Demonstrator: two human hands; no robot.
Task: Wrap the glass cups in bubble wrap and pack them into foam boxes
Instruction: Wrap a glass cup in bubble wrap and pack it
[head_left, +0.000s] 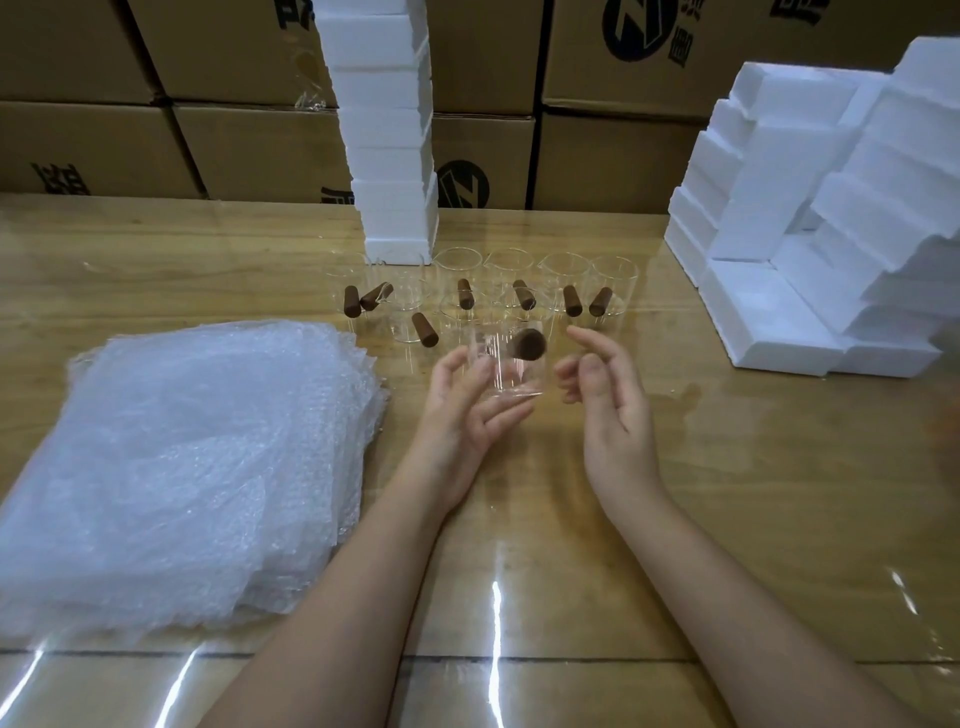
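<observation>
My left hand (467, 410) holds a clear glass cup (506, 366) above the table, fingers curled round its side and base. The cup's brown wooden handle (530, 344) points toward me. My right hand (605, 387) hovers just right of the cup with relaxed fingers, holding nothing. Several more glass cups with brown handles (467, 293) stand in rows behind. A thick pile of bubble wrap sheets (187, 467) lies to the left. White foam boxes (769, 317) are heaped at the right, and a tall stack of foam boxes (389, 130) rises at the back centre.
The glossy wooden table (727, 493) stretches across the view. Brown cardboard cartons (597, 130) form a wall along the table's far edge, behind the foam stacks.
</observation>
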